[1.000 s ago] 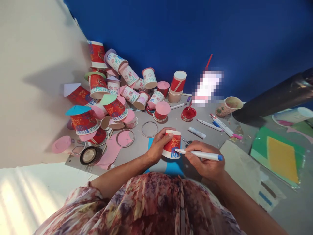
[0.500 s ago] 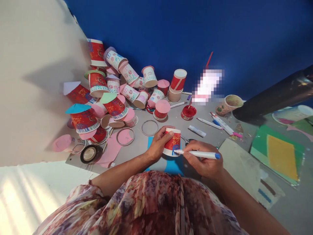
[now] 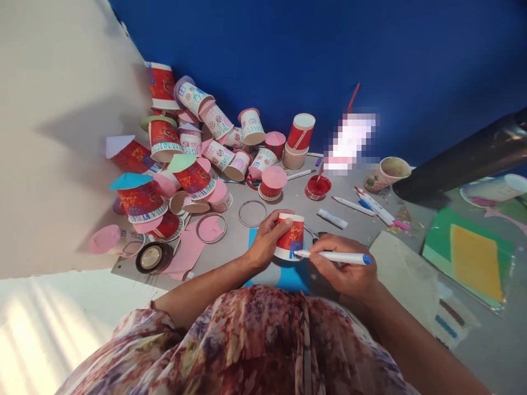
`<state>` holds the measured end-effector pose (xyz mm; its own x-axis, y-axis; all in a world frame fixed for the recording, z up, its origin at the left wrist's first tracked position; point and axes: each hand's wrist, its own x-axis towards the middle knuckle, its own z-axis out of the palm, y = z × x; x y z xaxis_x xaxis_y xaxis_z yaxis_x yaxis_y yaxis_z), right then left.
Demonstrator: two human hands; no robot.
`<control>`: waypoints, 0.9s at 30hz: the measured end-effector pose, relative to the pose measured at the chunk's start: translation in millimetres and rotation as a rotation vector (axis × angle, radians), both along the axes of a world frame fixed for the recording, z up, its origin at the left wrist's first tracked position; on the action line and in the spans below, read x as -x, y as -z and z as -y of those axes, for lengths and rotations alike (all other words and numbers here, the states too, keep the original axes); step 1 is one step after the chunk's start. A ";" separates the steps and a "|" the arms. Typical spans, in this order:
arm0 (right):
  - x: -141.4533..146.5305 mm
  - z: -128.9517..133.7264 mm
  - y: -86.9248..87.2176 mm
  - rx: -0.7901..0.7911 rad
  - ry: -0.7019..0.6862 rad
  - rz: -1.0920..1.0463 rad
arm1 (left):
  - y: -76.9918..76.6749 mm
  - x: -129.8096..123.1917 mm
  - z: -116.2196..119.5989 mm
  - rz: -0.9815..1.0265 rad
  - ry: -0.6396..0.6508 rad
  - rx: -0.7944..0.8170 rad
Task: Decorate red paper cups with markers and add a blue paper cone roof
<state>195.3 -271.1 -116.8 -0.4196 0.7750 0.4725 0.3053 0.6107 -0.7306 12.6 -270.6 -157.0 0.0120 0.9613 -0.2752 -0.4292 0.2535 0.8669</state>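
My left hand (image 3: 267, 241) is closed around a red and white paper cup (image 3: 291, 236), thumb on its side. Blue marks show on the cup's lower part, near its white rim. In my right hand (image 3: 345, 269) is a white marker (image 3: 340, 257) with a blue end, its tip against or very close to those blue marks. Beneath the cup, blue paper (image 3: 294, 278) lies on the grey table (image 3: 230, 263). Partly hidden behind my right hand are scissors (image 3: 313, 232).
Decorated cups with paper tops (image 3: 197, 178) are piled at the left. Behind my hands stand a red pot (image 3: 318, 187) and metal rings (image 3: 252, 213). More markers (image 3: 373, 206), a patterned cup (image 3: 386, 174), a black pipe (image 3: 461, 156) and green and yellow sheets (image 3: 475, 263) are at the right.
The view has shifted very slightly. Both hands keep their hold on the cup and the marker, with almost no visible movement.
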 end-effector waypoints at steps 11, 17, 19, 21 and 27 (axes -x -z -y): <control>-2.8 -1.7 -1.4 0.047 0.039 -0.046 | 0.6 -0.1 -0.5 0.038 -0.016 0.021; -7.3 0.2 2.8 0.167 0.023 -0.121 | 2.2 -0.4 -4.5 0.118 -0.044 0.049; -10.5 -0.4 7.5 0.184 0.134 -0.176 | 3.2 0.2 -7.5 0.156 -0.035 0.077; -14.1 -2.9 12.1 0.184 0.242 -0.209 | 3.4 2.0 -10.4 0.239 0.008 0.148; -22.4 -20.6 16.2 -0.094 0.339 0.061 | 1.3 9.3 -11.3 0.507 0.217 0.306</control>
<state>217.8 -250.6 -133.0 -0.1761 0.8292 0.5305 0.5436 0.5312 -0.6499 3.3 -259.2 -158.3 0.3986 0.8011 -0.4465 -0.6787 0.5851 0.4439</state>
